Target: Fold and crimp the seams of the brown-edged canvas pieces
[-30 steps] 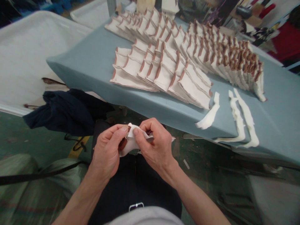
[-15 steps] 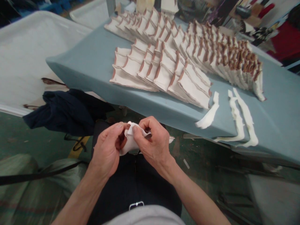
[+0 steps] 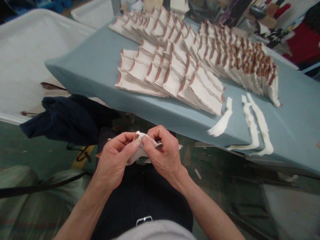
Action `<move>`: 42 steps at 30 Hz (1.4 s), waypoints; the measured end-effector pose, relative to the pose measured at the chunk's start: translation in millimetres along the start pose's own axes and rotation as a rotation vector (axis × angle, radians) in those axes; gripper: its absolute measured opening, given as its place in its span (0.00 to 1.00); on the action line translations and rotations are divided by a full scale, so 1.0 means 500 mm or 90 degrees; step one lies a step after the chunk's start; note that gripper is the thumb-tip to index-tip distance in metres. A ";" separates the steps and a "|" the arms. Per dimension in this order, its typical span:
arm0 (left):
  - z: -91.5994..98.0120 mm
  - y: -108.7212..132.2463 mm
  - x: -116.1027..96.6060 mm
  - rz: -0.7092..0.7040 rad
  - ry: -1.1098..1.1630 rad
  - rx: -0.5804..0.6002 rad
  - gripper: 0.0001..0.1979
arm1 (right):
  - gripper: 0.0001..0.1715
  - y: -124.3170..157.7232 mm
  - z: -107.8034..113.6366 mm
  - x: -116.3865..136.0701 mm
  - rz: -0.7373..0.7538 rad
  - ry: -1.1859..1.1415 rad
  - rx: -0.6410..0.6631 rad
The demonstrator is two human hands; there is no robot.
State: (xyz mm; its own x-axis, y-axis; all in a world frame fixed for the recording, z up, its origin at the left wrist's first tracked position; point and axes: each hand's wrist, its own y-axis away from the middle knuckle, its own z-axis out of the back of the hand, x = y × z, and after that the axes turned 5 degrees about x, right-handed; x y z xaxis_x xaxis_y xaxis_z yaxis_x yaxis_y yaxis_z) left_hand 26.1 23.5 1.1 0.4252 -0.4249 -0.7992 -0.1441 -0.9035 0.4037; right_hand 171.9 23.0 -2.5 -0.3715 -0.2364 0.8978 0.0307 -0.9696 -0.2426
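Observation:
Above my lap, a white piece with a brown edge (image 3: 136, 156) is pinched between both hands. My left hand (image 3: 115, 160) grips its left part, thumb laid on top near the brown edge. My right hand (image 3: 165, 151) closes on its upper edge, thumb pressing close to the left thumb. A small dark sliver shows under the right fingers; I cannot tell whether it is a tool. A thin tip of something pale pokes out to the right of that hand. The fingers hide much of the piece.
Ahead stands a blue-covered table (image 3: 85, 66) with rows of overlapping white brown-edged pieces (image 3: 175, 78). Pale strips (image 3: 222, 120) lie near its front edge. A white tub (image 3: 32, 50) and dark blue cloth (image 3: 65, 115) are at left, stuffed sacks (image 3: 32, 196) below.
My left thumb has moved up and right onto the piece, next to the right thumb, covering more of its brown edge. The right hand has barely moved.

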 end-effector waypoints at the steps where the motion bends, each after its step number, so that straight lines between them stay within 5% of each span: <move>1: -0.001 0.000 0.000 -0.001 0.001 0.000 0.21 | 0.13 0.000 0.001 0.000 -0.003 -0.001 0.002; 14: 0.008 0.004 0.008 -0.029 -0.011 0.012 0.13 | 0.13 -0.003 0.014 0.000 -0.066 -0.050 0.033; 32: -0.006 -0.002 0.011 -0.027 -0.025 -0.016 0.15 | 0.13 -0.004 0.015 -0.003 -0.063 -0.074 0.031; 42: 0.003 0.000 0.029 -0.139 -0.158 -0.033 0.09 | 0.13 0.002 0.007 0.013 -0.140 -0.107 0.040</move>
State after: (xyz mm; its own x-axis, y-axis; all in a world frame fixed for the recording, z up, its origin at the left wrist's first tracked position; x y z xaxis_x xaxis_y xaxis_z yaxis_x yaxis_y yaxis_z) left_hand 30.9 17.0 -11.2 0.2097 -0.2287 -0.9506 -0.0257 -0.9732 0.2285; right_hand 172.8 20.4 4.3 -0.2164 -0.0223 0.9760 0.0263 -0.9995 -0.0170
